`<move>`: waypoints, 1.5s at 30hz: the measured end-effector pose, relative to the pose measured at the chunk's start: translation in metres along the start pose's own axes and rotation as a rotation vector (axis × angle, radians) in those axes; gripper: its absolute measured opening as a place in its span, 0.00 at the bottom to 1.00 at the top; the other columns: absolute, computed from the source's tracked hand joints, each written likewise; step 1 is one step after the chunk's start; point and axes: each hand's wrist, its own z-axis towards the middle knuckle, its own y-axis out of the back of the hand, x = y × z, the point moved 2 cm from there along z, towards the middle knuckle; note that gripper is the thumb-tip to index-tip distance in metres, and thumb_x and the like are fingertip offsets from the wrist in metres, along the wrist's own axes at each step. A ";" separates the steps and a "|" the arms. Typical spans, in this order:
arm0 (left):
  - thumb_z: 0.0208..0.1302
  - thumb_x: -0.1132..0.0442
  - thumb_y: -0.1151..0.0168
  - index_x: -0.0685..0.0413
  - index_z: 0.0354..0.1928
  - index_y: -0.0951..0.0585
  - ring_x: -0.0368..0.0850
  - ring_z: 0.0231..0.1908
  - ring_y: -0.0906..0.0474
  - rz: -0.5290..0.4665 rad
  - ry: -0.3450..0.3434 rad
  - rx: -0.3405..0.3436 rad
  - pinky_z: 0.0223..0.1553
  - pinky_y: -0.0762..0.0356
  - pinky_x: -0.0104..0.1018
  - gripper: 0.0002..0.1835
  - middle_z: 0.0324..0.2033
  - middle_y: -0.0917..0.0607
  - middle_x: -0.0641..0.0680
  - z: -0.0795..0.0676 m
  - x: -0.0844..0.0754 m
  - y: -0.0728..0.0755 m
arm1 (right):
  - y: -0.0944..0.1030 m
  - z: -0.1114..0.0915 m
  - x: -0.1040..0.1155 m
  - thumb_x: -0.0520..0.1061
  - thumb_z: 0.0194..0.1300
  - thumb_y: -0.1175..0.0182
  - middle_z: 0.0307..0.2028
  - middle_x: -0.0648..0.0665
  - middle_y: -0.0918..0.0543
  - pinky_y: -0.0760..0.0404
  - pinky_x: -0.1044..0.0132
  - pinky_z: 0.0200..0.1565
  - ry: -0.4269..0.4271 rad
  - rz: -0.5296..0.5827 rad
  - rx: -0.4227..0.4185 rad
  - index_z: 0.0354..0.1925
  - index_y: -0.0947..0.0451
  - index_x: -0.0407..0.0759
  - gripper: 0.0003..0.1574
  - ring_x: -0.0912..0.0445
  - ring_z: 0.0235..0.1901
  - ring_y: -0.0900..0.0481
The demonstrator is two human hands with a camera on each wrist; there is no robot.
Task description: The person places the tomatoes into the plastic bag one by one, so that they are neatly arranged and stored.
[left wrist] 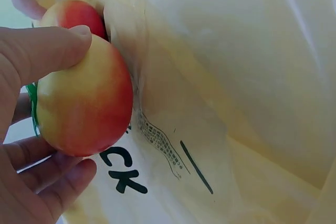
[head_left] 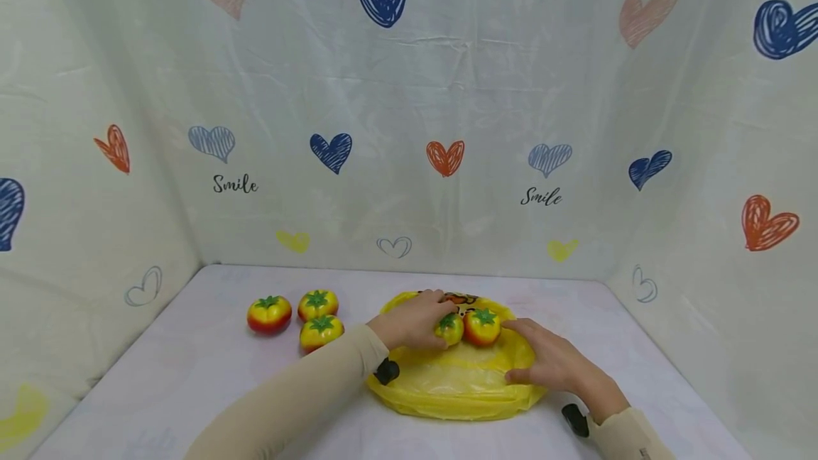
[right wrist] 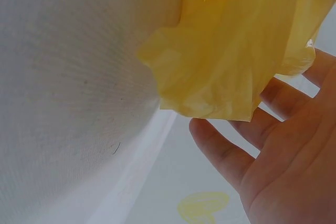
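A yellow plastic bag [head_left: 454,382] lies on the table with its side toward me puffed up. Over it my left hand [head_left: 418,321] grips a yellow-and-red toy tomato [left wrist: 86,103] with a green leafy top, thumb on one side and fingers on the other. Directly to the right of that one, a second toy tomato [head_left: 482,329] sits at the bag. My right hand [head_left: 552,360] is at the bag's right side, fingers spread and gently bent. In the right wrist view its fingertips [right wrist: 202,127] are right at the bag's edge.
Left of the bag, three more toy tomatoes [head_left: 269,314] stand grouped on the white-covered table [head_left: 192,389]. My left forearm passes in front of the nearest one. A white curtain [head_left: 409,91] printed with hearts encloses the back and sides.
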 end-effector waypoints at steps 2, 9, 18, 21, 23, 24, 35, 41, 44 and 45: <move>0.55 0.47 0.31 0.41 0.62 0.27 0.44 0.54 0.32 0.004 0.010 0.000 0.57 0.30 0.38 0.31 0.55 0.28 0.49 0.000 -0.001 0.000 | 0.000 0.000 0.000 0.64 0.43 0.27 0.64 0.46 0.32 0.32 0.38 0.56 0.000 0.003 0.001 0.64 0.32 0.53 0.52 0.44 0.60 0.31; 0.55 0.48 0.30 0.41 0.62 0.27 0.45 0.55 0.32 -0.022 0.053 -0.013 0.58 0.31 0.39 0.31 0.56 0.28 0.50 0.000 -0.002 -0.002 | -0.001 0.001 -0.001 0.65 0.43 0.27 0.64 0.46 0.31 0.32 0.38 0.56 0.002 -0.009 -0.001 0.64 0.32 0.53 0.51 0.45 0.60 0.31; 0.55 0.48 0.30 0.42 0.61 0.26 0.44 0.52 0.31 -0.022 0.041 -0.019 0.56 0.30 0.38 0.31 0.53 0.27 0.49 0.001 -0.001 -0.001 | 0.000 0.001 0.000 0.65 0.43 0.27 0.64 0.47 0.32 0.32 0.38 0.56 -0.008 -0.003 0.003 0.64 0.32 0.54 0.51 0.45 0.60 0.31; 0.54 0.48 0.30 0.43 0.61 0.26 0.44 0.53 0.31 -0.030 0.035 -0.020 0.57 0.30 0.38 0.31 0.53 0.27 0.49 0.000 -0.002 0.000 | 0.000 0.001 0.000 0.65 0.43 0.27 0.64 0.46 0.32 0.33 0.38 0.56 -0.009 -0.001 0.004 0.64 0.32 0.54 0.51 0.45 0.60 0.31; 0.54 0.48 0.29 0.43 0.61 0.26 0.44 0.53 0.31 -0.034 0.032 -0.018 0.56 0.30 0.38 0.31 0.53 0.27 0.49 -0.001 -0.002 0.001 | 0.000 0.000 0.000 0.65 0.43 0.27 0.64 0.46 0.32 0.32 0.38 0.56 -0.008 -0.001 0.003 0.64 0.32 0.54 0.51 0.45 0.60 0.31; 0.54 0.48 0.29 0.43 0.61 0.26 0.44 0.53 0.31 -0.035 0.032 -0.015 0.56 0.30 0.38 0.31 0.53 0.28 0.49 -0.001 -0.002 0.001 | 0.000 0.000 0.000 0.64 0.43 0.27 0.64 0.46 0.32 0.32 0.38 0.56 -0.007 -0.002 0.003 0.64 0.32 0.54 0.51 0.45 0.60 0.31; 0.56 0.50 0.30 0.42 0.59 0.25 0.43 0.51 0.31 0.006 0.026 -0.018 0.55 0.29 0.36 0.28 0.52 0.27 0.49 -0.001 -0.003 -0.001 | 0.000 0.000 0.000 0.66 0.43 0.27 0.64 0.46 0.32 0.33 0.38 0.56 -0.008 0.000 0.001 0.64 0.32 0.54 0.51 0.44 0.60 0.31; 0.56 0.51 0.30 0.44 0.59 0.25 0.43 0.50 0.31 0.031 0.008 -0.038 0.55 0.30 0.35 0.28 0.50 0.27 0.49 0.000 -0.002 -0.001 | -0.001 0.000 -0.001 0.66 0.43 0.28 0.63 0.48 0.31 0.32 0.40 0.56 0.009 -0.015 -0.013 0.64 0.32 0.55 0.51 0.46 0.60 0.30; 0.55 0.52 0.30 0.45 0.58 0.25 0.43 0.49 0.31 0.033 0.004 -0.041 0.55 0.29 0.35 0.28 0.49 0.27 0.49 0.000 -0.001 -0.001 | -0.001 0.001 -0.002 0.67 0.42 0.28 0.63 0.48 0.31 0.32 0.40 0.56 0.011 -0.018 -0.012 0.63 0.32 0.56 0.51 0.46 0.60 0.30; 0.55 0.52 0.30 0.45 0.58 0.25 0.43 0.49 0.31 0.031 0.004 -0.040 0.55 0.29 0.36 0.28 0.49 0.27 0.49 0.000 -0.001 -0.001 | -0.001 0.001 -0.002 0.67 0.42 0.28 0.63 0.48 0.31 0.32 0.40 0.56 0.012 -0.019 -0.011 0.63 0.32 0.55 0.52 0.46 0.60 0.30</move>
